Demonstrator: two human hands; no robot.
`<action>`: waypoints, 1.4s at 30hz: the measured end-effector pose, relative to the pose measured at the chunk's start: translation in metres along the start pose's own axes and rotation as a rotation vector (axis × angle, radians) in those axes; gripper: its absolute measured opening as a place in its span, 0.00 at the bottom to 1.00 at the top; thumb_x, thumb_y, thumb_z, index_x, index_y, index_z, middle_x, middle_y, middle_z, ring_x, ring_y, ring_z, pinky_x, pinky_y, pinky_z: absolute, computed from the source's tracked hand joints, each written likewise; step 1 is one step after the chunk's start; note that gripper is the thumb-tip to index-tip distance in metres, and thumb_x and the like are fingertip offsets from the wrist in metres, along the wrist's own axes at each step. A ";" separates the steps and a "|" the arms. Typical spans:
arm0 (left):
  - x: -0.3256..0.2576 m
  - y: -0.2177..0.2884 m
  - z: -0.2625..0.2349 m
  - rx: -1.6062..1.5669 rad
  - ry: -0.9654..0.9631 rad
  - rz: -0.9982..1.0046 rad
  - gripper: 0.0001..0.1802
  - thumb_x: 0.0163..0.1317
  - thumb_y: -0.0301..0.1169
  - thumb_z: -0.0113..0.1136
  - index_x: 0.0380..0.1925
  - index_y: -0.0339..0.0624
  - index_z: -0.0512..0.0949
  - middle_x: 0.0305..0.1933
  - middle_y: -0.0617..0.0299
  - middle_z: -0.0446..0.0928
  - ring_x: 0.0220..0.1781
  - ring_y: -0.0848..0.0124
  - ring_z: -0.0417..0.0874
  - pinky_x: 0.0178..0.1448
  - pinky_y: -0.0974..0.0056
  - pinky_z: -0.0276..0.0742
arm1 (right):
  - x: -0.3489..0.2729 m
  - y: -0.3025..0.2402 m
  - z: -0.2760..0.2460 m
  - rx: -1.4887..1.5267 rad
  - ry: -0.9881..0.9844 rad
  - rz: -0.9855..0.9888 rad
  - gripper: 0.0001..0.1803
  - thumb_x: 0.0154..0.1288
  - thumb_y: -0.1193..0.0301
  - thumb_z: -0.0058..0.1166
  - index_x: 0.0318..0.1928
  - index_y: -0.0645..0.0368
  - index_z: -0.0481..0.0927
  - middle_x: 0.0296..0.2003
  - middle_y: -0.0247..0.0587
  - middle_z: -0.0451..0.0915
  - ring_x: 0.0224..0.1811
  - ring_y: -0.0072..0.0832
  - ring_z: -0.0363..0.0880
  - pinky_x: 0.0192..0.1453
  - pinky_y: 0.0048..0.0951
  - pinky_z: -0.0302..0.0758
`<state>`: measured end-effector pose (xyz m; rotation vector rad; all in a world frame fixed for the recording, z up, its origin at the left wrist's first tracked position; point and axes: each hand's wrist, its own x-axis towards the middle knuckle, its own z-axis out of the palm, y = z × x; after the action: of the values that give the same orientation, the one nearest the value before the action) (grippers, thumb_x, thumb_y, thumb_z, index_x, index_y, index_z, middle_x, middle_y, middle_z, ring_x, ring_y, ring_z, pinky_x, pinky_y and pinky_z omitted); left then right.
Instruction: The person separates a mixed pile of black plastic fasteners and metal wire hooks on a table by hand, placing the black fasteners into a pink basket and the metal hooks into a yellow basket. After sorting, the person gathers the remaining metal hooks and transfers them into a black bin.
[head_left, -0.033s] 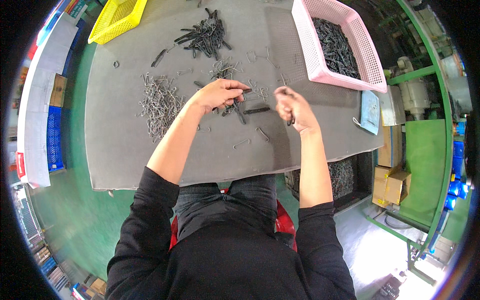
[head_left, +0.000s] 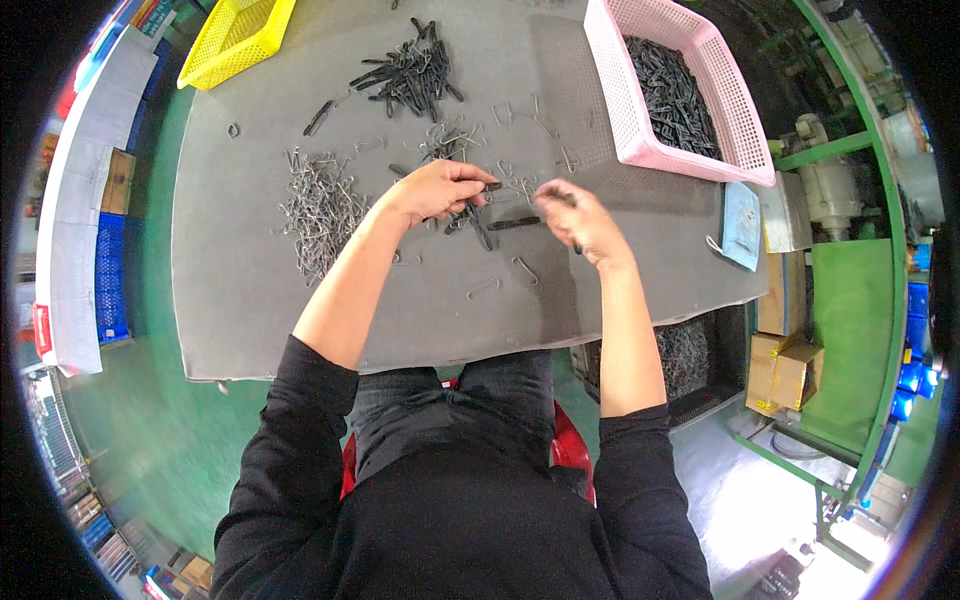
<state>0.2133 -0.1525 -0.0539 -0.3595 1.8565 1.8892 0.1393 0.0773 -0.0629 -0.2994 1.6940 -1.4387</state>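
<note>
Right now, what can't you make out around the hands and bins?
Head view only:
- Left hand: the fingers hide most of the dark piece they pinch.
- Right hand: its held part is too small to identify.
- Pink basket: dark contents blur together.
- Yellow basket: cut off by the top edge.

A single view, worn on the person's head, looks almost straight down over the seated body onto the grey worktop (head_left: 250,300); the forearms enter from the lower edge and reach up toward the centre; the fisheye bends the worktop's edges toward a dark round rim; the worktop sits near, the green floor (head_left: 150,420) farther below at both sides.
</note>
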 end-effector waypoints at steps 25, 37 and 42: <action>-0.021 0.012 -0.017 -0.619 -0.044 0.123 0.11 0.63 0.37 0.51 0.37 0.41 0.72 0.24 0.73 0.66 0.20 0.87 0.58 0.17 0.82 0.49 | 0.005 -0.120 -0.014 -0.952 0.679 -0.692 0.19 0.56 0.61 0.54 0.48 0.53 0.72 0.36 0.43 0.77 0.39 0.39 0.77 0.43 0.37 0.73; -0.033 0.005 -0.008 -0.077 0.386 0.546 0.10 0.63 0.30 0.48 0.41 0.42 0.76 0.25 0.71 0.72 0.24 0.83 0.67 0.29 0.77 0.65 | 0.028 -0.058 0.097 0.337 0.005 -0.012 0.09 0.61 0.69 0.48 0.28 0.61 0.76 0.20 0.31 0.73 0.18 0.15 0.66 0.21 0.16 0.60; -0.039 -0.007 -0.001 0.120 0.617 0.709 0.11 0.65 0.28 0.44 0.41 0.40 0.75 0.24 0.72 0.66 0.26 0.83 0.63 0.31 0.77 0.63 | 0.042 -0.057 0.100 0.249 0.211 -0.013 0.09 0.60 0.68 0.49 0.29 0.61 0.77 0.21 0.30 0.73 0.19 0.15 0.67 0.20 0.17 0.59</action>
<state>0.2498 -0.1590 -0.0408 -0.2816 2.7756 2.2549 0.1678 -0.0361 -0.0264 -0.0217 1.6550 -1.7195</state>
